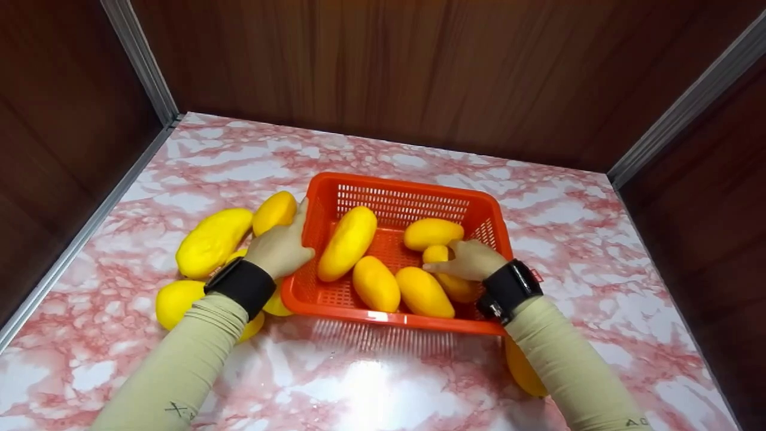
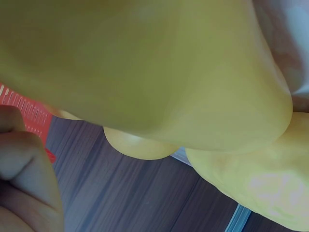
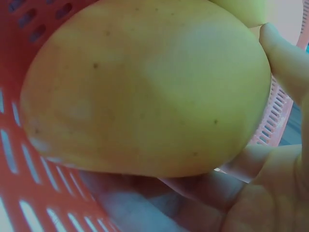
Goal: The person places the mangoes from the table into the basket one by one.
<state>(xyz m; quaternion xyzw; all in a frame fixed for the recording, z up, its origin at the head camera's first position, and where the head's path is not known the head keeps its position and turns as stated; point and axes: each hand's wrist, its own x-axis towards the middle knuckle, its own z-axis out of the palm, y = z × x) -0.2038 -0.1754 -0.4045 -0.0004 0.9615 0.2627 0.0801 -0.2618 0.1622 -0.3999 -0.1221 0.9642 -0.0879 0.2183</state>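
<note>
An orange-red plastic basket (image 1: pixel 407 320) with slotted walls stands mid-table and holds several yellow mangoes. My left hand (image 1: pixel 278 248) is at its left rim, thumb on the inner side and fingers along the outside, gripping the edge. Inside, at the right end, my right hand (image 1: pixel 473 260) holds a mango (image 1: pixel 459 288). The right wrist view shows this mango (image 3: pixel 145 92) close up, dotted with dark specks, with fingers curled under it and the thumb on the opposite side. Beside it lie a mango (image 1: pixel 434 233) behind and another mango (image 1: pixel 425 292) in front.
Left of the basket several more mangoes, including a large mango (image 1: pixel 214 242), lie on the marbled pink-and-white table (image 1: pixel 371 389). One mango (image 1: pixel 523 368) sits by the basket's front right corner, partly behind the right forearm. Dark wooden panels (image 1: pixel 383 72) enclose the table's back and sides.
</note>
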